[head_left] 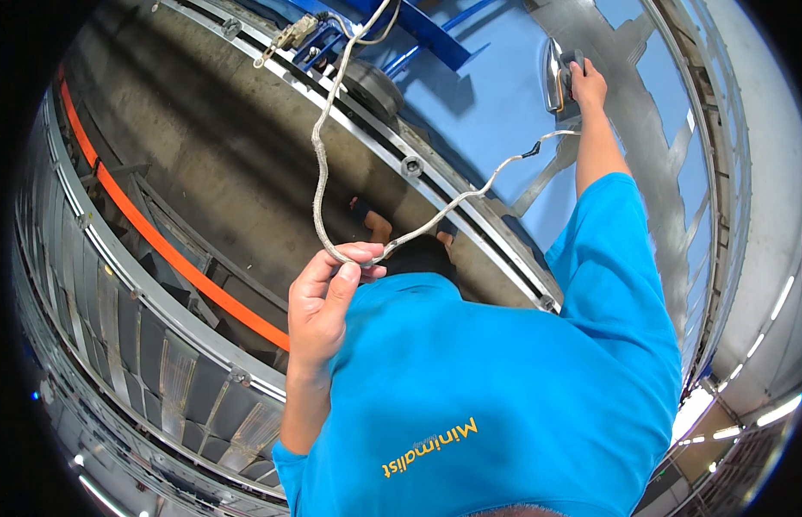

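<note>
My right hand point(589, 86) grips the dark handle of a clothes iron point(553, 76), which has a shiny metal body. The iron rests on a light blue sheet-like surface point(496, 103) with irregular grey patches point(646, 121), and my right arm is stretched far out. Near my chest, my left hand point(323, 297) pinches a pale braided cord point(319, 159) between thumb and fingers. From there one length of cord climbs to the top of the view. The other runs right, past a black-wrapped spot, toward the iron.
A blue metal frame point(431, 34) with a dark round wheel point(373, 89) stands at the top, beside a pale metal rail point(410, 164). Below the rail lies a brown floor point(237, 112). An orange strip point(168, 250) curves along another metal structure point(151, 319) at left.
</note>
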Tool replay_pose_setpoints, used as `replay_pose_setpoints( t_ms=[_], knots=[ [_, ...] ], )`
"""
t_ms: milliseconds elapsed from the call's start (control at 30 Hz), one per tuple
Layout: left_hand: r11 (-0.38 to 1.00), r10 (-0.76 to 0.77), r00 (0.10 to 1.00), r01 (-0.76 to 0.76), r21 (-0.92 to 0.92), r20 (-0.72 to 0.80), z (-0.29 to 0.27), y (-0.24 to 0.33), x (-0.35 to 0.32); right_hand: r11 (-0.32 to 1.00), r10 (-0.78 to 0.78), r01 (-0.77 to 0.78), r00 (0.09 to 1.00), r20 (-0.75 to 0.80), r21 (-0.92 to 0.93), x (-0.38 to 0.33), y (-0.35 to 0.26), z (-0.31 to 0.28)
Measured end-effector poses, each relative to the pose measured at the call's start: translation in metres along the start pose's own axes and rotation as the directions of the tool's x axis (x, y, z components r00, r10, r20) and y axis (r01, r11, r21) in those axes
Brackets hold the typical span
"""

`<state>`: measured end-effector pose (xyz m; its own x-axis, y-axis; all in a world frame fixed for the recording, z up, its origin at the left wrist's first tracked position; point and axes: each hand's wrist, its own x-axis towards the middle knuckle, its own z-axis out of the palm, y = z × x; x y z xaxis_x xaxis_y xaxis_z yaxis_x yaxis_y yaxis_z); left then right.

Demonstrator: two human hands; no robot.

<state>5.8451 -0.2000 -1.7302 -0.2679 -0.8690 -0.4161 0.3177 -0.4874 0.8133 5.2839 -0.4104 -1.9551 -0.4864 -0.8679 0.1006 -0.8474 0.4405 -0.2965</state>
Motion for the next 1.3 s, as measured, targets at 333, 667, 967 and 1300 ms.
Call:
replay_pose_setpoints(
  t_ms=[333,667,967,1300],
  knots=[
    [0.983,0.177,0.984,-0.177,-0.047,-0.010,-0.040,0.053,0.047,0.965,-0.241,0.225,0.963,0.117,0.137,-0.214,-0.115,-0.019],
    [0.993,0.109,0.994,-0.110,0.049,0.027,-0.045,0.110,0.120,0.993,-0.116,0.115,0.992,-0.039,-0.032,-0.029,-0.113,0.024],
    [0.979,0.185,0.981,-0.188,0.078,0.051,-0.050,0.178,0.193,0.997,0.045,-0.049,0.997,0.061,0.063,0.003,-0.151,0.022],
    [0.969,0.244,0.969,-0.245,0.041,0.031,-0.093,0.228,0.254,0.870,-0.328,0.250,0.937,0.122,0.425,-0.135,-0.278,0.014]
  ],
)
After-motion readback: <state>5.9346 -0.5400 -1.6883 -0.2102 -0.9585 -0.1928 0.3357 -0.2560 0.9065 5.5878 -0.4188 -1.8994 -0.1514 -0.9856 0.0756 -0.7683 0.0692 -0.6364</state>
